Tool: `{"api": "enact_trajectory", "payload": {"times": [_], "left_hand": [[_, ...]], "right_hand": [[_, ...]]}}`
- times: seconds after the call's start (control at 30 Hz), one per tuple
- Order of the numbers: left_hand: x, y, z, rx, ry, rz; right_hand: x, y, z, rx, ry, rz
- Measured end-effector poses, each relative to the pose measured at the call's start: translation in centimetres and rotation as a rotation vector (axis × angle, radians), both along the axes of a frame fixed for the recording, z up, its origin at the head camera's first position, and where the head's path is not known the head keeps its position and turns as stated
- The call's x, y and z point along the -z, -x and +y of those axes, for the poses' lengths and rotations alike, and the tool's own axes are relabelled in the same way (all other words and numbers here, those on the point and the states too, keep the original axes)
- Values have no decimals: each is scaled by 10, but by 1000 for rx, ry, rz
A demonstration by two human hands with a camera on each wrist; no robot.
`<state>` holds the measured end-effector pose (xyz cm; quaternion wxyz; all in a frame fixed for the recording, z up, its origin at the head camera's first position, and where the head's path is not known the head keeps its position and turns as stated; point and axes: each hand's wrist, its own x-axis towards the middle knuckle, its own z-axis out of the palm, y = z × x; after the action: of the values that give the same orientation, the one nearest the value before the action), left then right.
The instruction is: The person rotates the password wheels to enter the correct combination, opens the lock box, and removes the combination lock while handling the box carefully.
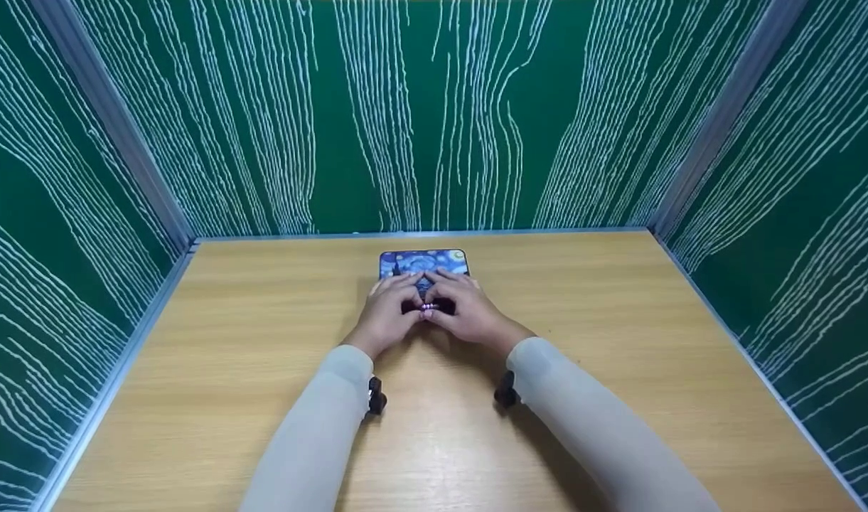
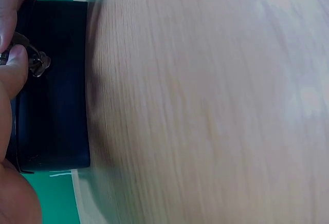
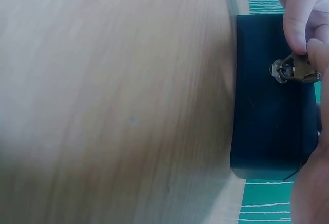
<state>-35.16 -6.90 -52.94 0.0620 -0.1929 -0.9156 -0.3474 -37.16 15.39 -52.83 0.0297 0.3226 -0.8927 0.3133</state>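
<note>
A dark box (image 3: 264,131) with a blue swirling painted lid (image 1: 426,262) stands on the table, its front facing me. On that front is a metal latch (image 3: 279,71), through which passes the shackle of a small brass-coloured padlock (image 3: 303,69). My left hand (image 1: 389,313) and right hand (image 1: 473,311) meet at the front of the box, thumbs close together. Both pinch at the padlock between thumb and curled fingers, the other fingers resting over the lid. A small silver piece shows at the padlock's end; fingers hide what it is.
The wooden table (image 1: 263,306) extends around the box. Green panels (image 1: 547,92) with white wavy lines rise behind and at both sides, joined by grey metal posts (image 1: 725,114). A dark wrist camera (image 1: 377,397) sits at the left cuff, another (image 1: 506,391) at the right.
</note>
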Motion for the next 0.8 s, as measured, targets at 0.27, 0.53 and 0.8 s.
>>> {"api": "enact_trajectory", "payload": {"times": [0.27, 0.53, 0.8], "left_hand": [[0, 0, 0, -15, -17, -21], [-1, 0, 1, -16, -13, -26], [-2, -1, 1, 10, -17, 10]], "right_hand": [[1, 0, 1, 9, 5, -18], [-2, -1, 1, 12, -6, -20], [-3, -1, 2, -5, 27, -36]]}}
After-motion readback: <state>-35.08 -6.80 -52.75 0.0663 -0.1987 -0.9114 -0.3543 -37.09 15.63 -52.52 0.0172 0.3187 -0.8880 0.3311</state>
